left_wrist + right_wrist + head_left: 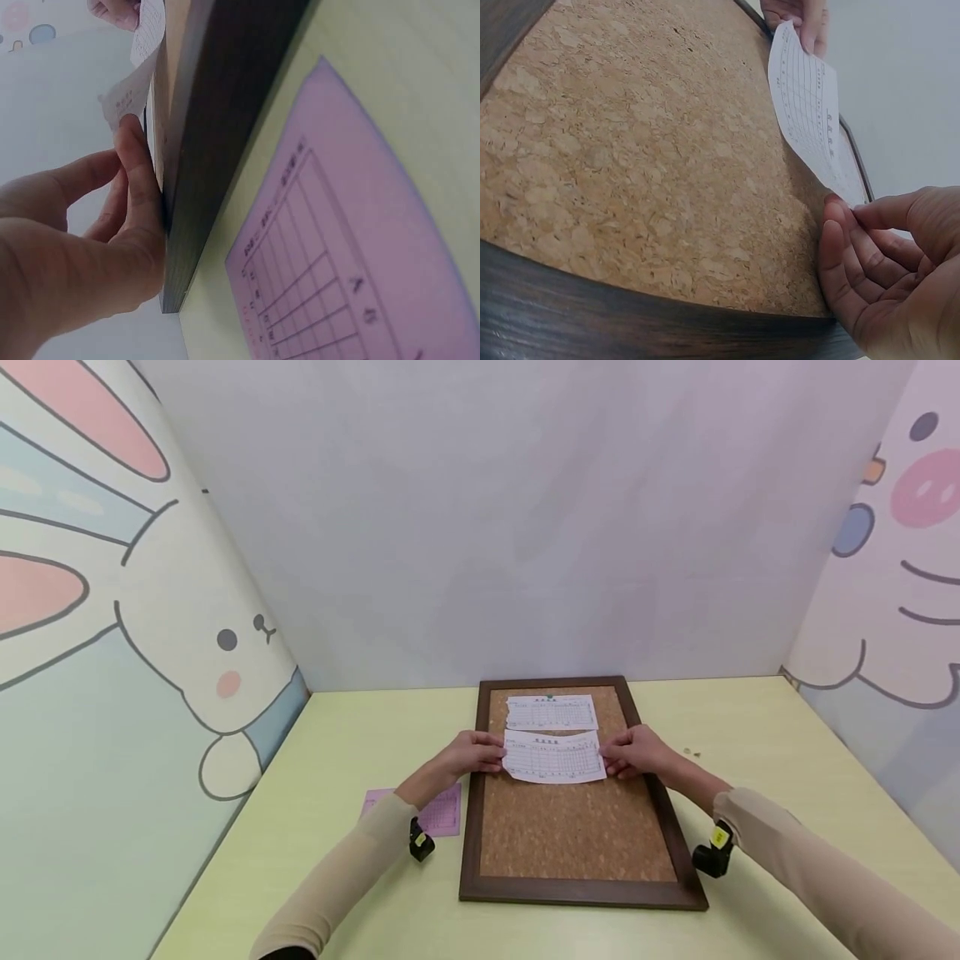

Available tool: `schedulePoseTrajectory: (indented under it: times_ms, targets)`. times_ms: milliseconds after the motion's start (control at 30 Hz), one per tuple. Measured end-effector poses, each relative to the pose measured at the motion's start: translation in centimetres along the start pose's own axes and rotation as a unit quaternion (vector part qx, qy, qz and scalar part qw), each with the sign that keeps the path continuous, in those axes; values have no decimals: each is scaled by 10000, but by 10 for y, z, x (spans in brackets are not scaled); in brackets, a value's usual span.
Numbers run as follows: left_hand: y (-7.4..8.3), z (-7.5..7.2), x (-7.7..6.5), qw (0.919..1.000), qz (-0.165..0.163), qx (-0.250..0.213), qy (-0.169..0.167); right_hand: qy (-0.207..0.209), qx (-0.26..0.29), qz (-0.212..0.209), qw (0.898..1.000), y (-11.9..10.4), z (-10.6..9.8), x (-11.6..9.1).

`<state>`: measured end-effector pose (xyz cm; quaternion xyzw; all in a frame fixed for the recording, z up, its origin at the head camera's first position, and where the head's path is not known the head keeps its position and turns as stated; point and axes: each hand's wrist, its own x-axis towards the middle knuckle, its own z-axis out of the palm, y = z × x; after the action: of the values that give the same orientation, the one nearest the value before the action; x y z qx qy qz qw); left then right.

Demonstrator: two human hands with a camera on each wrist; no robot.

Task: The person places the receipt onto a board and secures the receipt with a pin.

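My left hand [474, 753] pinches the left edge of a white printed form [553, 758], and my right hand [636, 752] pinches its right edge between thumb and fingers. Held between both hands, the slip bows along its lower edge over a cork board [577, 835] with a dark wooden frame. Just above it, another white form [551, 713] lies on the cork with a small green pushpin [550, 697] at its top edge. In the right wrist view the held slip [804, 97] curves up off the cork.
A pink printed form [441, 812] lies on the pale yellow table [360, 735] left of the board, partly behind the left forearm. Small pins [692, 752] sit to the board's right. A grey wall stands behind, with cartoon-painted panels on both sides.
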<state>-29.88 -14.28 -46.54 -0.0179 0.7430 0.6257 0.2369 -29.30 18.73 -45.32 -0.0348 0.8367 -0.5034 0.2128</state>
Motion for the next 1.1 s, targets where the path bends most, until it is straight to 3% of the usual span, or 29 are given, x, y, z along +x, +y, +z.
schedulePoseTrajectory:
  times_ms: [233,700,1100]
  targets:
    - [4,4,2,9997,-25,254,19,17,-27,51,10000,0,0,1]
    - [3,10,0,9974,32,605,399,195,-305,70,9993,2,1,1]
    - [4,11,-3,9924,503,1085,293,99,-412,-74,9991,1,-2,-5]
